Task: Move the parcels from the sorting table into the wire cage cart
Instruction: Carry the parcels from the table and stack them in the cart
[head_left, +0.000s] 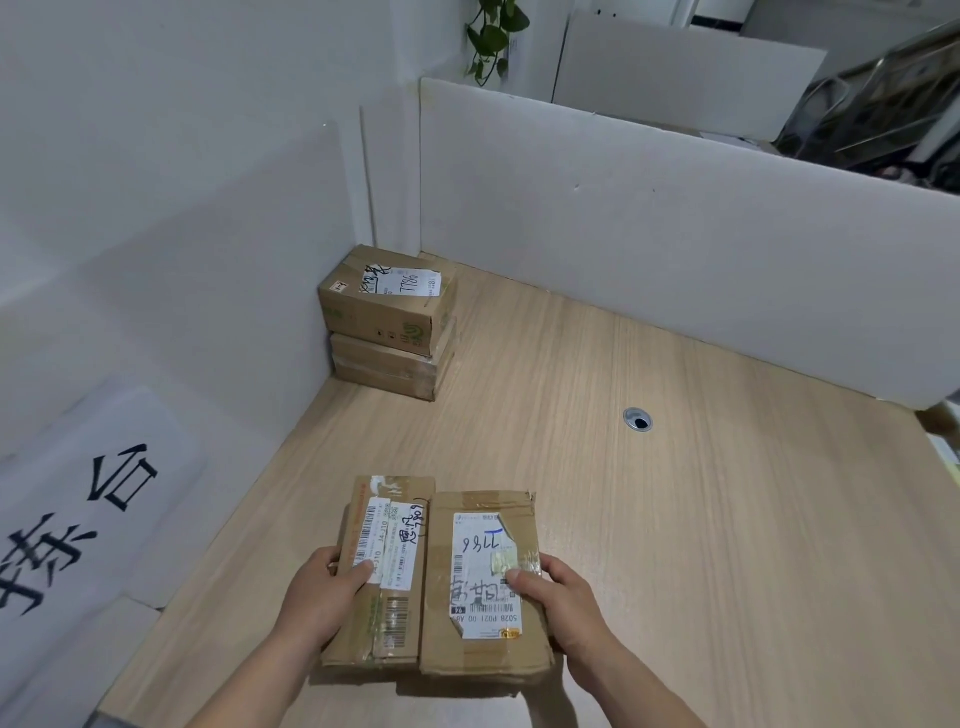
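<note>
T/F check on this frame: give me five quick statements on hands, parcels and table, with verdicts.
1. Each hand grips its own parcel: left hand on the narrow parcel, right hand on the wider parcel. True.
2. The two held parcels sit far apart. False: side by side.
3. Boxes are stacked in the far corner. True.
4. The top stacked box has no label. False: it bears a white label.
5. The table has a cable hole. True.

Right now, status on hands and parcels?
Left hand grips left parcel, right hand grips right parcel. Two stacked boxes wait in corner. Cart not in view.
</note>
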